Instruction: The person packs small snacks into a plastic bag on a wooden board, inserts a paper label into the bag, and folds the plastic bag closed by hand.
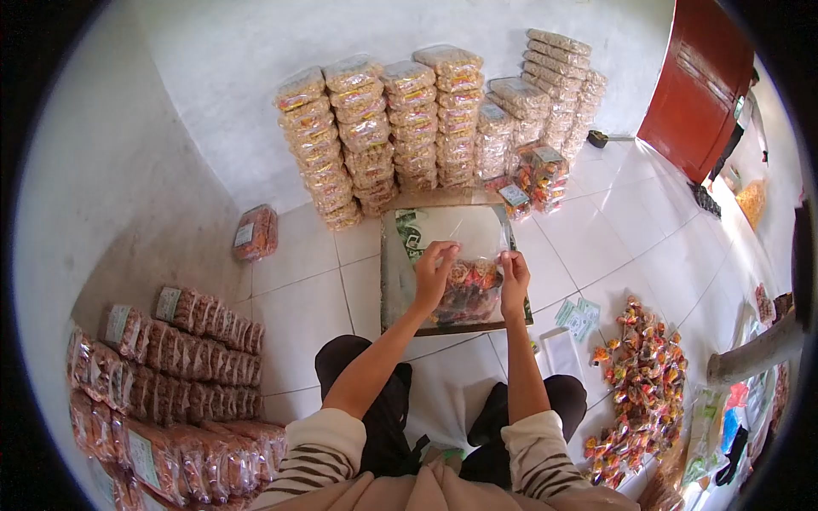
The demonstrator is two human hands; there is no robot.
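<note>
On a low board [396, 294] in front of my knees lies a clear plastic bag [464, 302], its lower part filled with small orange and dark wrapped snacks. My left hand [435, 277] pinches the bag near its upper left side, fingers bent together. At the upper right side, my right hand [514, 283] grips the clear film between thumb and fingers. The film between both hands is see-through and partly hard to make out. Beneath the bag's upper part, a pale sheet with green print [409, 230] covers the board.
Tall stacks of bagged snacks [366, 119] stand against the wall. Brown packs [187, 366] are piled at left, with one pack [256, 232] apart. Loose wrapped snacks [639, 383] spread across the floor at right, beside labels [579, 318]. Near the red door [699, 81] is a person, partly visible.
</note>
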